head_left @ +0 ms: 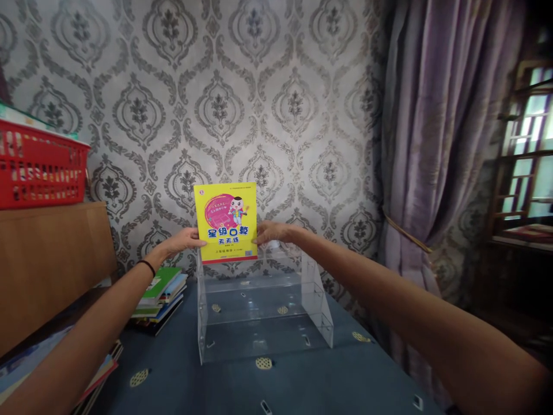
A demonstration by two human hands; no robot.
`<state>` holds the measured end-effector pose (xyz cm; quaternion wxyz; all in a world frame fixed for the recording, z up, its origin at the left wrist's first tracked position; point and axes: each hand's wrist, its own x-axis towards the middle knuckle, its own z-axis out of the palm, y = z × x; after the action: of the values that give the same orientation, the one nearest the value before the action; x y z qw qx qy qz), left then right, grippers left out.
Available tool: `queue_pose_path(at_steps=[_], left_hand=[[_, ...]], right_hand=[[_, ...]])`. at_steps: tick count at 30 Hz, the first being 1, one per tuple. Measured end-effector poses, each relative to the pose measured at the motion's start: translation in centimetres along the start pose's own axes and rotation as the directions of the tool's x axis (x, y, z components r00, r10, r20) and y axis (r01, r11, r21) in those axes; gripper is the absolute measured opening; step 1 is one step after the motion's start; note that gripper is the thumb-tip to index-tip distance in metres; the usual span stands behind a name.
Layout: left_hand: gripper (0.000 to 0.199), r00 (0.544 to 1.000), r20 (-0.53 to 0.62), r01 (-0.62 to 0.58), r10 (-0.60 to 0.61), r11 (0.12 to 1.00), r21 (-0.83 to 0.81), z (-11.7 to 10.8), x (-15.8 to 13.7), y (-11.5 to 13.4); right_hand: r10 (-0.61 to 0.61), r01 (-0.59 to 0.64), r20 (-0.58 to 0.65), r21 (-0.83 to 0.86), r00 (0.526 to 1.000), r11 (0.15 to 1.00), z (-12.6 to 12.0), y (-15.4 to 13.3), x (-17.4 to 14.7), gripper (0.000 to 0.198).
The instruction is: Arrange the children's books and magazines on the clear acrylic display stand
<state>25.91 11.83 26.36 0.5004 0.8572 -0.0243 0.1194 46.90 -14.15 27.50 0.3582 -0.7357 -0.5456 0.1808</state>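
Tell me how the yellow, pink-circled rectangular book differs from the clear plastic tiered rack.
The yellow book is opaque; the clear rack is see-through. The book is held up between the left hand and right hand; the rack stands on the dark blue patterned tabletop. The book looks smaller than the rack. Both have straight edges.

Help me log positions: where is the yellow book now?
The yellow book is left of centre in the head view, held upright between left hand and right hand, near the top of the clear rack.
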Motion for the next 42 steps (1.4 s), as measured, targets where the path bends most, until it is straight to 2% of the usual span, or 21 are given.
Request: queue_pose_path(at_steps=[6, 14, 17, 19, 21, 23, 25, 27, 28, 29, 31, 33, 35, 39, 42], left_hand=[[0.068, 1.0, 0.0, -0.006, 0.006, 1.0, -0.007, 0.1, -0.4, 0.4], [0.07, 1.0, -0.004, -0.014, 0.014, 0.999, -0.039, 0.2, -0.7, 0.3], [0.071, 0.998, -0.058, 0.0, -0.002, 1.0, -0.029, 0.1, -1.3, 0.1], [0.07, 0.989, -0.148, 0.012, -0.014, 1.0, -0.017, 0.0, -2.0, -0.1], [0.067, 0.963, -0.271, -0.004, -0.01, 0.999, -0.049, 0.1, -2.9, -0.5], [0.065, 0.916, -0.402, -0.067, 0.013, 0.99, -0.121, 0.3, -4.0, -1.3], [0.062, 0.859, -0.512, -0.134, 0.023, 0.974, -0.181, 0.6, -5.2, -2.5], [0.06, 0.806, -0.592, -0.145, -0.002, 0.969, -0.201, 1.1, -6.4, -4.0], [0.059, 0.786, -0.618, -0.129, -0.022, 0.972, -0.198, 1.4, -7.1, -4.9], [0.056, 0.773, -0.633, -0.101, -0.043, 0.977, -0.19, 1.9, -7.7, -5.8], [0.05, 0.77, -0.635, -0.046, -0.06, 0.988, -0.149, 3.0, -9.2, -7.7], [0.043, 0.793, -0.608, -0.008, -0.039, 0.997, -0.075, 4.7, -11.0, -9.6], [0.033, 0.822, -0.569, 0.037, -0.009, 0.999, 0.037, 6.8, -13.0, -11.3], [0.016, 0.874, -0.484, 0.155, 0.038, 0.922, 0.353, 10.7, -16.9, -14.2], [0.018, 0.908, -0.413, 0.185, 0.068, 0.82, 0.541, 12.5, -19.3, -15.7]], right_hand=[[0.024, -0.023, -0.014, 0.095, 1.0, 0.995, -0.1, 0.7, 0.4, 0.05], [0.037, -0.027, -0.098, 0.1, 0.995, 0.995, -0.2, 0.5, 0.2, 0.041], [0.018, -0.007, -0.185, 0.062, 0.983, 0.998, -0.4, 0.2, -0.4, 0.035], [0.0, 0.009, -0.269, 0.031, 0.963, 0.999, -0.5, 0.1, -1.1, 0.034], [-0.025, 0.025, -0.362, -0.005, 0.932, 1.0, -0.5, 0.3, -2.1, 0.033], [-0.057, 0.038, -0.463, -0.05, 0.885, 0.998, -0.1, 0.7, -3.3, 0.029], [-0.124, 0.05, -0.591, -0.14, 0.797, 0.989, 0.6, 1.2, -4.9, 0.021], [-0.235, 0.06, -0.694, -0.268, 0.681, 0.962, 2.0, 1.8, -6.6, 0.013], [-0.283, 0.074, -0.705, -0.312, 0.65, 0.947, 2.8, 2.1, -7.5, 0.013], [-0.313, 0.094, -0.695, -0.334, 0.648, 0.938, 3.9, 2.5, -8.3, 0.015], [-0.312, 0.135, -0.636, -0.312, 0.705, 0.94, 6.4, 3.3, -9.8, 0.022], [-0.273, 0.149, -0.552, -0.26, 0.788, 0.954, 9.5, 4.2, -11.0, 0.03], [-0.229, 0.141, -0.473, -0.214, 0.851, 0.967, 12.9, 5.1, -12.0, 0.034], [-0.201, 0.159, -0.299, -0.16, 0.933, 0.974, 19.9, 6.0, -13.7, 0.035], [-0.203, 0.186, -0.15, -0.117, 0.968, 0.976, 24.8, 5.9, -14.4, 0.037]])
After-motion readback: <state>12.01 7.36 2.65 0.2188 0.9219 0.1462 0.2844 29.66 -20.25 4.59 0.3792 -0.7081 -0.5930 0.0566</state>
